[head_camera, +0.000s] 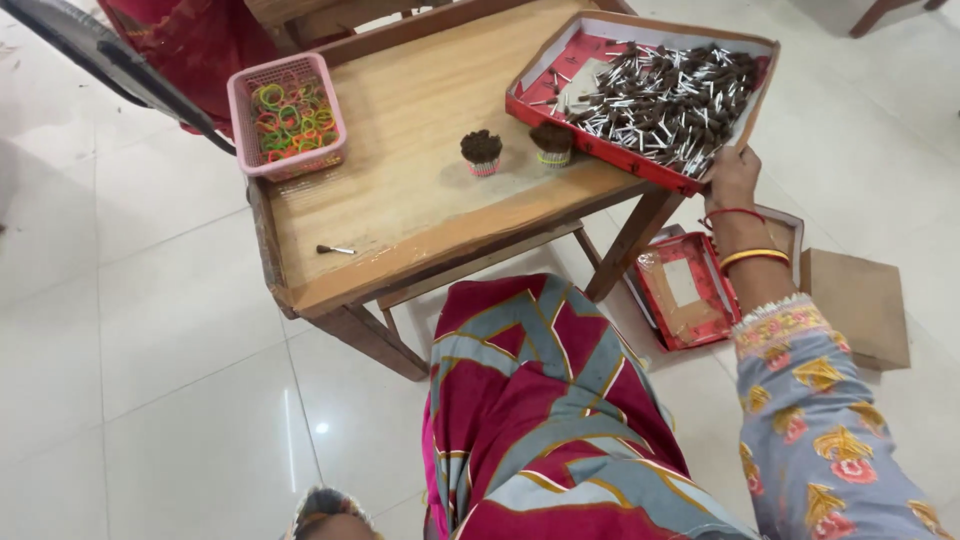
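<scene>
My right hand (733, 178) grips the near right corner of a red cardboard tray (600, 145) that rests on the right end of a low wooden table (400, 190). The tray holds several dark-tipped sticks with white stems (665, 100). Two bundles of such sticks stand upright on the table, one (481, 152) near the middle and one (552, 143) beside the tray. A single loose stick (335, 249) lies near the table's front left. My left hand is out of sight.
A pink plastic basket (240, 110) with several coloured rubber bands sits at the table's left back corner. On the white tiled floor to the right lie a red box lid (685, 290) and a brown cardboard piece (860, 305). A black chair frame (110, 60) stands at upper left.
</scene>
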